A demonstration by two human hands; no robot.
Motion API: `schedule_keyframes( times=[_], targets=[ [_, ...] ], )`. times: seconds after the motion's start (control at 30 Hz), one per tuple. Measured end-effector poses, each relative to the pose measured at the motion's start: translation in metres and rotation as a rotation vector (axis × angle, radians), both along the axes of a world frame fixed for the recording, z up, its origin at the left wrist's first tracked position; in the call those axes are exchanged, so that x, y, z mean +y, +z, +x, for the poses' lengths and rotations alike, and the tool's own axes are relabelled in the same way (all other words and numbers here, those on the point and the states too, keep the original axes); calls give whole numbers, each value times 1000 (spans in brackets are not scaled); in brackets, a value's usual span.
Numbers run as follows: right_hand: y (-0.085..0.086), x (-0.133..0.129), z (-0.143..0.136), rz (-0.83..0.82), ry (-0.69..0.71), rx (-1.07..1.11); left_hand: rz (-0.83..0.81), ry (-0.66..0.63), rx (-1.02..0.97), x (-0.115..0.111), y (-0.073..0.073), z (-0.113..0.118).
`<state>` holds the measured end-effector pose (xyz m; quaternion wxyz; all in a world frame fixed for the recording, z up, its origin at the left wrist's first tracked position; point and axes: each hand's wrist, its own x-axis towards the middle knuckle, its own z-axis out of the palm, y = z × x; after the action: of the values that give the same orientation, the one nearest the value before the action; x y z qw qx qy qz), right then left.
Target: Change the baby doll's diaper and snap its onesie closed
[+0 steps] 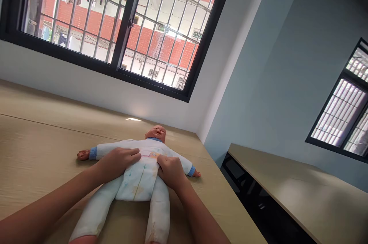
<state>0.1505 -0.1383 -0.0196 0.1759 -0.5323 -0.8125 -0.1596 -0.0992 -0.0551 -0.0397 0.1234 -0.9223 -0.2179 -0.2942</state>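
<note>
Lengthwise, doll (138, 175) head toward window (115, 21)

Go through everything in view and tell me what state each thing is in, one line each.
Baby doll: lying face up on the table, arms spread, dressed.
Diaper: on the doll's waist.
Left hand: pressing the diaper's side.
Right hand: pressing the opposite side.
Window: barred, apparently shut.
</note>
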Motion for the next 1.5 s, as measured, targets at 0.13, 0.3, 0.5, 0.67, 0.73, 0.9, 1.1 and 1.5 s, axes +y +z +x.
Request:
schedule_keyframes(
  times=[0.13, 0.3, 0.5, 0.67, 0.73, 0.9, 1.1, 1.5],
  targets=[
    [-1, -6, 9, -21, 81, 208, -224, 22, -15, 1, 8, -7],
    [3, -20, 21, -109, 147, 487, -525, -74, -62, 2, 16, -28],
    [-2, -14, 19, -94, 149, 455, -465, -7, -125, 5, 7, -18],
    [-10, -1, 16, -33, 69, 406, -439, 51, -233, 5, -3, -3],
    [-10, 1, 16, -25, 69, 404, -454, 60, -264, 6, -8, 0],
    [-10, 3, 19, -79, 105, 513, -495, 75, -313, 6, -11, 2],
    [-18, 7, 29, -179, 95, 1017, -611, 28, -333, 4, -1, -14],
    [-17, -7, 9, -178, 82, 901, -687, -51, -147, -14, -10, -2]
  ],
)
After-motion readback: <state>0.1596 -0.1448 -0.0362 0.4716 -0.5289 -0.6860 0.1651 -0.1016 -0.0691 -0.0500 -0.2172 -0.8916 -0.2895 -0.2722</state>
